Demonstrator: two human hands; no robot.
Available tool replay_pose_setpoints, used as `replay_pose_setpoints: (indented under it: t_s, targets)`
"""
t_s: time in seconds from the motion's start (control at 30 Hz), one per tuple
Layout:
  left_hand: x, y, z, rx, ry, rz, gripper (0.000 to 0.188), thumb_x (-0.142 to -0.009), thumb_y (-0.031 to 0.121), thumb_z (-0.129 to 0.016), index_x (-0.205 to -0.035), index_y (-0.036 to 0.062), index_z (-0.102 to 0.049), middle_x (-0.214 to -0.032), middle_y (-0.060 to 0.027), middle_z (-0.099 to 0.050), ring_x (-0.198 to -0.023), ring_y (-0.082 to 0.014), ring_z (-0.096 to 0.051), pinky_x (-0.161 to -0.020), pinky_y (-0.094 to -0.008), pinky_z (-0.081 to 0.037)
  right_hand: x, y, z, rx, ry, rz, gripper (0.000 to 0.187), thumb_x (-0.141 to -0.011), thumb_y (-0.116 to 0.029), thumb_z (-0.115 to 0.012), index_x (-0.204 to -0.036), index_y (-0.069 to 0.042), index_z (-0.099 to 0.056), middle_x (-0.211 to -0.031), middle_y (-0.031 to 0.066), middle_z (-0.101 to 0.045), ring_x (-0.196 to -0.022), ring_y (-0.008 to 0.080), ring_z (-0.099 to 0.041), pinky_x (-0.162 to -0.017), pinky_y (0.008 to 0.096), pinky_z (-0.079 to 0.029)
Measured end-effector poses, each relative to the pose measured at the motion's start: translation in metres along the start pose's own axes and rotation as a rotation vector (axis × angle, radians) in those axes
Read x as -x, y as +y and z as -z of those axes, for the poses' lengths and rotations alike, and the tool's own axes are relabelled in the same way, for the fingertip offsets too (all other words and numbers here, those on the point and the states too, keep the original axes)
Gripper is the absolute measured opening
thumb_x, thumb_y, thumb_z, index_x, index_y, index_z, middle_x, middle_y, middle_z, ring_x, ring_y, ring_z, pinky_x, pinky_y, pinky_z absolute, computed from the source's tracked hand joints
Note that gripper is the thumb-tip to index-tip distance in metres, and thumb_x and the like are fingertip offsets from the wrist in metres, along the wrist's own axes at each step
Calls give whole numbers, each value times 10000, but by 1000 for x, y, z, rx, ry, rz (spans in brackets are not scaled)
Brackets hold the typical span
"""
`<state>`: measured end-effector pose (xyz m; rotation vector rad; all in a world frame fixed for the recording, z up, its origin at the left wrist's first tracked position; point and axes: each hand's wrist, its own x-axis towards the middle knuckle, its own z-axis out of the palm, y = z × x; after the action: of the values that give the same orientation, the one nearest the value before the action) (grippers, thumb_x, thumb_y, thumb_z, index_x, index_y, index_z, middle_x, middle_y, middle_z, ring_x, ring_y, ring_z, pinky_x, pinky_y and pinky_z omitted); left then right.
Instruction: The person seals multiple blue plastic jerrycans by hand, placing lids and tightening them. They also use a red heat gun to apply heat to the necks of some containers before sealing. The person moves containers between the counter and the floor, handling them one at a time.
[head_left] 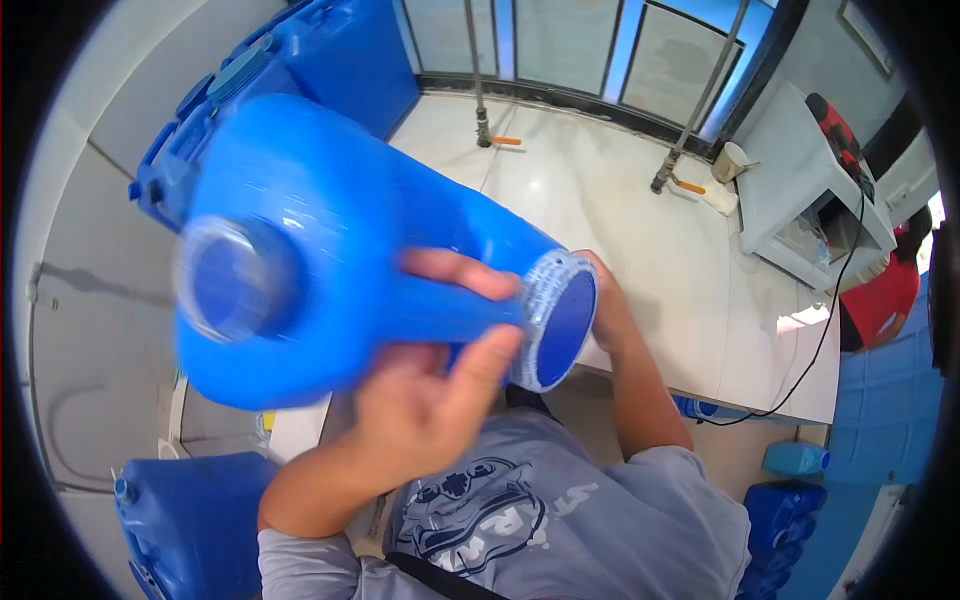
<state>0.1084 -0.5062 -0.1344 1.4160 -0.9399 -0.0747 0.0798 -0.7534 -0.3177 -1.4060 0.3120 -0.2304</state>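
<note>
Blue rounded plastic jug (295, 170) is up, not yet set down, L hand (420, 395) wrapped round its blue moulded handle (450, 312), R hand (608, 300) (hold unclear) at white-rimmed blue cap (567, 325), fitted, just right of grip.

"Where is any lettering showing?"
"On the front of the grey shirt (640, 520) that the person is wearing. Large pale letters (485, 535) are sitting inside a dark-outlined shape on the chest."
"Is anything else standing near them?"
"Yes, smaller white marks (575, 498) are running along the right of that shape, and they are looking like letters too. A drawing like a game controller (460, 482) is sitting just above the large ones."
"Are the letters reading clearly?"
"Only some of them; folds in the cloth are bending the rest."
"And on the co-worker's red top (890, 290)?"
"A small pale mark is showing there, but it is staying too small to read."
</note>
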Motion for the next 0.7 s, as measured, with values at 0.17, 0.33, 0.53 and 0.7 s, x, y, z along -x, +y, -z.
replay_pose_setpoints:
  t_s: [0.17,0.33,0.53,0.7]
  targets:
    - [-30,-55,-56,-328,-290,-79,512,-903,-91,-674,-1343,0,-430,-1178,-136,-594,-1169,-261,-633,-1060,-402,-484,-4,-13,72,-48,-179,-366,931,-957,-812,-298,-1381,-20,-543,-1136,183,-679,-962,264,-704,-825,345,-589]
    - [-56,-102,-84,-508,-308,-133,323,-887,-13,-713,-1183,12,-588,-1100,-132,-638,-1051,-277,-650,-949,-396,-500,-38,-28,82,55,-300,-531,1040,-919,-864,-243,-1489,-9,-408,-1272,260,-634,-1076,358,-690,-856,420,-587]
    - [-84,-139,-74,-465,-319,-212,262,-898,4,-706,-1141,20,-610,-1095,-126,-628,-989,-273,-625,-881,-377,-490,-50,-43,62,263,52,-102,699,-1019,-585,-446,-1470,-51,-421,-1416,167,-513,-1300,284,-522,-917,400,-548]
    - [-93,-144,-69,-528,-389,-306,261,-916,-5,-689,-1161,5,-599,-1125,-125,-621,-979,-267,-625,-867,-378,-494,-58,-35,41,9,24,-200,529,-988,-343,-646,-1395,-63,-457,-1359,115,-510,-1296,268,-514,-1027,428,-481]
